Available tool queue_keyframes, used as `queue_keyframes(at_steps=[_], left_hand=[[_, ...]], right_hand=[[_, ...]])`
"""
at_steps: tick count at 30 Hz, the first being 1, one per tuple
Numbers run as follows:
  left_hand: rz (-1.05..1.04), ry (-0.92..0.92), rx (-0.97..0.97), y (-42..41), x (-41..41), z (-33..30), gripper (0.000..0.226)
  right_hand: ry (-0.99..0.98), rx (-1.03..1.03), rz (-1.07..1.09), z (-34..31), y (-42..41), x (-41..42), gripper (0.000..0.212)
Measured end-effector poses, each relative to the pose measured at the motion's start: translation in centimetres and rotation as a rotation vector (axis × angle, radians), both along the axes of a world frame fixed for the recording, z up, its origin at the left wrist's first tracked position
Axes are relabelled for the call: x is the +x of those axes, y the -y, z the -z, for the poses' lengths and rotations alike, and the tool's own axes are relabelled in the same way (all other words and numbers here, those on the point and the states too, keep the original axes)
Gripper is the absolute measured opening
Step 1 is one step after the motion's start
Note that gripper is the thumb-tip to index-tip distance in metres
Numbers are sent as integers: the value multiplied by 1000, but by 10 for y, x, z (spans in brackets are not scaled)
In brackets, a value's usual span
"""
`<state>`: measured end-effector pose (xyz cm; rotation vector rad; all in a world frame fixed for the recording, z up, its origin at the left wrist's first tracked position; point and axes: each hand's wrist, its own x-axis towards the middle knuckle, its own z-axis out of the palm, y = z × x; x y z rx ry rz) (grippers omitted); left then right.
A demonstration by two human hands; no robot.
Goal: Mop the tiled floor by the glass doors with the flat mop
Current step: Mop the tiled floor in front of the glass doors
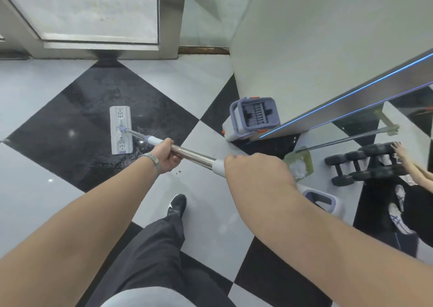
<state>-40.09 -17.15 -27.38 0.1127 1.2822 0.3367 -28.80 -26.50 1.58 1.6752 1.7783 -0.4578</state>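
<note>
We hold the flat mop [121,130] with both hands, its white rectangular head lying flat on the large black tile [93,109] of the floor, left of centre and a little beyond our hands. The tile around the head looks wet and streaked. The metal handle [192,155] runs from the middle of the head toward the near right. Our left hand [165,158], a bracelet [152,159] at the wrist, wraps the handle just below the white collar, its grip closed around the steel tube. Our right hand [257,168] is nearer and to the right, its grip closed over the white upper sleeve of the same handle, knuckles up.

The glass door [93,9] in its metal frame stands at the far left, its sill just beyond the black tile. A white wall [316,37] rises at the far right, and a purple and white mop bucket [254,120] sits on the floor against its corner, well right of the mop head. A mirror [386,166] at the right reflects dumbbells [358,163] and our arms. Our black shoe [177,204] and dark trouser leg stand on a pale tile near the centre.
</note>
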Motion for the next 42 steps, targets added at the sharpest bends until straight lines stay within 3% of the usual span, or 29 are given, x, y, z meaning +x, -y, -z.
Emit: queue_keyframes(at_steps=[29, 42], left_hand=[[-75, 26, -41, -18, 307, -16, 28], [-131, 65, 23, -15, 312, -50, 29]], right_hand=[[99, -123, -59, -16, -47, 309, 38], [78, -103, -157, -41, -53, 315, 38]])
